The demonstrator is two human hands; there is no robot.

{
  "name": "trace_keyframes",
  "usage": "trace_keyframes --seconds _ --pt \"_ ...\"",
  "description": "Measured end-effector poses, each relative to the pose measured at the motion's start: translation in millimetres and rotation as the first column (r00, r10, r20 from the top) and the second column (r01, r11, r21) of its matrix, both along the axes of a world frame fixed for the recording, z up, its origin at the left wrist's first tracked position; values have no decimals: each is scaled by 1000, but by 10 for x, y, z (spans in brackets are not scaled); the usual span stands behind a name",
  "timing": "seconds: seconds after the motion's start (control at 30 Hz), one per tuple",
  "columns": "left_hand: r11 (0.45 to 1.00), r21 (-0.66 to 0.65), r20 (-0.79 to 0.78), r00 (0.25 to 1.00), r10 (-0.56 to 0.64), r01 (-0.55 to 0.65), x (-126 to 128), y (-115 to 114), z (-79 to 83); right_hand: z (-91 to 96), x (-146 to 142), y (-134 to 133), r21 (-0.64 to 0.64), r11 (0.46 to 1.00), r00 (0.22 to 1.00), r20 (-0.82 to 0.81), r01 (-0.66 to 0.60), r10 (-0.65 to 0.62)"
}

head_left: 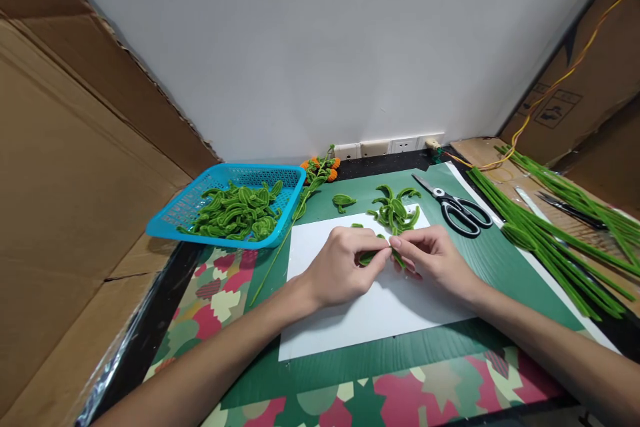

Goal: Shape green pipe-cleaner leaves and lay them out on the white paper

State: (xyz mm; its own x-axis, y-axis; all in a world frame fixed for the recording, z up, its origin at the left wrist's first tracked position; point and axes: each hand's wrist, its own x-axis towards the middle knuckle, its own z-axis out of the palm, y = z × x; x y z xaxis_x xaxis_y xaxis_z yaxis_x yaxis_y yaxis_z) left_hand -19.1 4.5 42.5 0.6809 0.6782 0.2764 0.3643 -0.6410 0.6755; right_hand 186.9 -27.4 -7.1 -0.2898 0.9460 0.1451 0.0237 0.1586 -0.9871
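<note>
Over the white sheet [325, 320], my left hand [347, 263] and my right hand [433, 260] meet fingertip to fingertip. Both are pinched on a green fuzzy pipe cleaner piece [399, 258], partly hidden by the fingers. Its leaf-like part shows under my left fingers, and a short end sticks out by my right. Just beyond the hands lies a loose pile of curled green pipe cleaner leaves [395, 208]. A single leaf [343, 201] rests on the green mat to the left of that pile.
A blue basket [287, 213] of green leaves stands at the left. Beside it lies a long stem with orange flowers [333, 175]. Black-handled scissors [457, 208], bundled green pipe cleaners [540, 240] and pliers [573, 210] lie at the right. Cardboard walls flank both sides.
</note>
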Motion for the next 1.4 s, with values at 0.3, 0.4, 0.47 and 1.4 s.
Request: trace_keyframes --seconds 0.3,0.4,0.47,1.4 --pt "766 -642 228 963 142 39 4 90 17 100 216 42 872 489 850 263 -7 -456" --pt "675 -735 249 954 169 72 24 78 -15 112 261 60 901 427 841 288 -76 -458" --pt "617 -781 253 952 173 96 44 63 -32 125 282 61 896 426 846 319 -123 -428" --pt "529 -810 383 912 146 255 45 6 -199 44 207 -29 888 449 877 289 -96 -383"
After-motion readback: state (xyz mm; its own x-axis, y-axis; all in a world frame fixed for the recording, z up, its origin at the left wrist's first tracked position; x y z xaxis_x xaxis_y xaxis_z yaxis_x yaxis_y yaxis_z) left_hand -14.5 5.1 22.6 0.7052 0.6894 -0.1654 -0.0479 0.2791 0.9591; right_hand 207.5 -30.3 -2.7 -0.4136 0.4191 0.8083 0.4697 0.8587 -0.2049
